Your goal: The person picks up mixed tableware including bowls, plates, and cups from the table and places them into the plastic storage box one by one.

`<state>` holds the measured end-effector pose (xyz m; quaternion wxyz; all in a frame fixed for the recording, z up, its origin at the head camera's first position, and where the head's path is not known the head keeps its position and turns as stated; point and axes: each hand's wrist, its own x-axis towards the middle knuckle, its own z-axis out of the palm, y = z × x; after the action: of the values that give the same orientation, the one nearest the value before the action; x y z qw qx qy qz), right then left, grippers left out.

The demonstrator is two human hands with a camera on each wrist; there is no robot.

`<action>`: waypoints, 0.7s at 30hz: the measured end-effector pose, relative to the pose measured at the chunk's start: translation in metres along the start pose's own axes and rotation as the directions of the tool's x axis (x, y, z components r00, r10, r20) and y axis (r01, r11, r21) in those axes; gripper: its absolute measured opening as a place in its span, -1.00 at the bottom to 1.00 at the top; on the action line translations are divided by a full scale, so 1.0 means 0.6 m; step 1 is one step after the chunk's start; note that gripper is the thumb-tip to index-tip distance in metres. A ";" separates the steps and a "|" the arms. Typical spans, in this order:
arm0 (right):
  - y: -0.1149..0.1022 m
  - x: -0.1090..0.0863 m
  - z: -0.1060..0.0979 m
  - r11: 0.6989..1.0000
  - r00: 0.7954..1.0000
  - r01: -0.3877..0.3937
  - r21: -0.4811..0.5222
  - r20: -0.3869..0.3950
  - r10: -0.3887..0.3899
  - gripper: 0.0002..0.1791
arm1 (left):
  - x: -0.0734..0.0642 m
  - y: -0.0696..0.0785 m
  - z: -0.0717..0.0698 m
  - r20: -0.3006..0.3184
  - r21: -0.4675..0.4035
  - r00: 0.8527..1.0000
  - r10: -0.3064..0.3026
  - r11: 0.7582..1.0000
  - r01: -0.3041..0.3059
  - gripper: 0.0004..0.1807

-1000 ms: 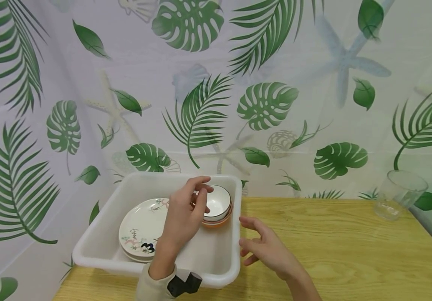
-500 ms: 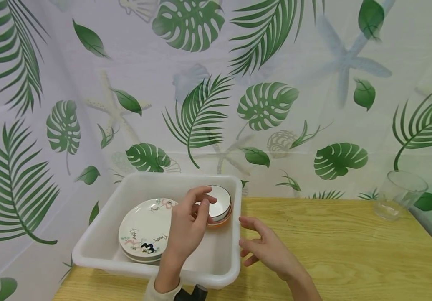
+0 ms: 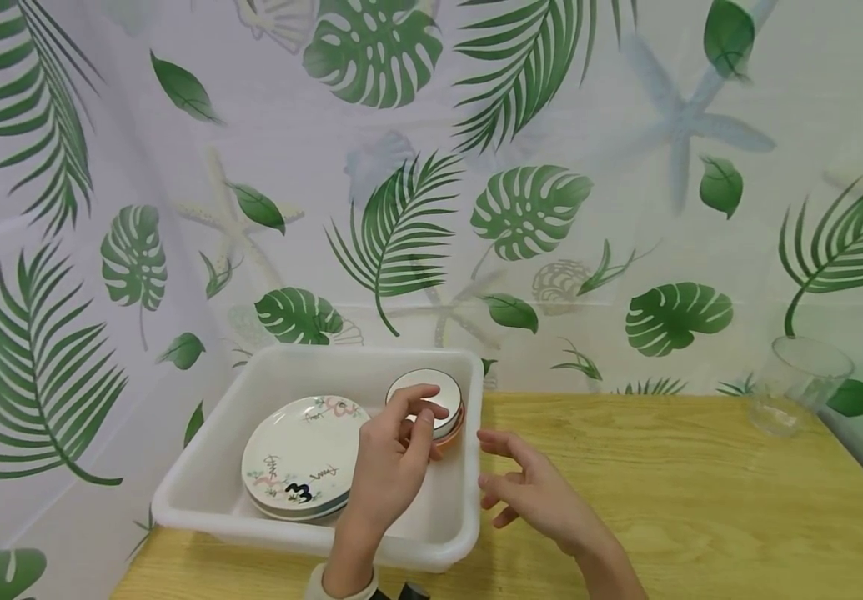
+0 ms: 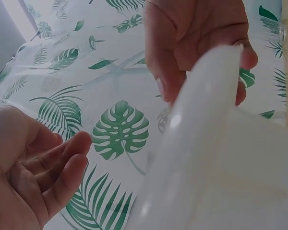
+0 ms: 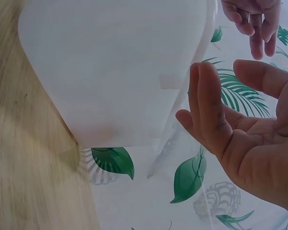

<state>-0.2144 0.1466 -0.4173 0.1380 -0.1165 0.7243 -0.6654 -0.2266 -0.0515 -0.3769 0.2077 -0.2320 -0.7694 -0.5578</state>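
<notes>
A white plastic basin [image 3: 198,475] stands on the table. Inside it, flower-decorated plates [image 3: 303,454] lie stacked on the left, and small bowls [image 3: 431,385] are nested at the back right. My left hand [image 3: 389,462] hovers over the basin in front of the bowls, fingers loosely bent and holding nothing; the left wrist view shows that hand [image 4: 24,167] apart from the rim. Outside the right wall is my right hand [image 3: 544,500], its fingertips close to the rim. In the right wrist view this hand [image 5: 249,129] has loosely bent fingers with nothing between them; whether it touches the basin I cannot tell.
A clear glass cup [image 3: 799,387] stands at the far right of the wooden table [image 3: 671,492]. Behind and to the left hangs a leaf-patterned sheet [image 3: 431,167], close to the basin's back edge.
My left hand has moved right and slightly towards me, uncovering more of the plates. The right hand stays in place. The head view has shifted slightly.
</notes>
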 end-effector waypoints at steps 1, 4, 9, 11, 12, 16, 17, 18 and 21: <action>-0.001 -0.001 -0.001 1.000 1.000 0.004 -0.002 0.001 -0.004 -0.32 | -0.001 0.002 0.001 0.001 0.002 1.000 0.003 1.000 -0.003 -0.68; -0.003 -0.006 -0.005 1.000 1.000 0.014 -0.012 -0.005 -0.014 -0.32 | -0.001 0.004 0.004 0.000 0.023 1.000 0.019 1.000 -0.019 -0.68; -0.008 -0.015 -0.026 1.000 0.999 -0.002 -0.023 -0.054 0.001 -0.32 | -0.001 -0.002 0.001 0.004 0.070 0.997 0.082 0.994 -0.082 -0.69; -0.009 -0.019 -0.040 1.000 0.997 -0.010 -0.027 -0.079 0.008 -0.32 | 0.000 -0.005 -0.001 0.004 0.077 0.994 0.111 0.991 -0.111 -0.70; -0.008 -0.021 -0.048 0.999 0.996 -0.006 -0.031 -0.088 0.003 -0.31 | 0.001 -0.006 -0.003 0.003 0.080 0.992 0.123 0.989 -0.123 -0.70; -0.008 -0.031 -0.080 0.998 0.991 -0.010 -0.055 -0.134 0.002 -0.26 | 0.003 -0.007 -0.005 -0.004 0.097 0.988 0.152 0.984 -0.151 -0.71; -0.007 -0.034 -0.089 0.998 0.989 -0.015 -0.061 -0.148 0.006 -0.25 | 0.003 -0.007 -0.006 -0.004 0.110 0.988 0.154 0.982 -0.153 -0.71; -0.007 -0.037 -0.097 0.998 0.986 -0.021 -0.067 -0.164 0.009 -0.23 | 0.003 -0.006 -0.006 -0.004 0.122 0.988 0.157 0.980 -0.155 -0.71; -0.004 -0.047 -0.121 0.994 0.977 -0.030 -0.102 -0.214 0.007 -0.20 | 0.001 -0.005 -0.005 -0.001 0.157 0.986 0.166 0.974 -0.164 -0.71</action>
<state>-0.2137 0.2241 -0.4081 0.0594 -0.0446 0.7698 -0.6339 -0.2287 -0.0549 -0.3781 0.2762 -0.2744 -0.7872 -0.4783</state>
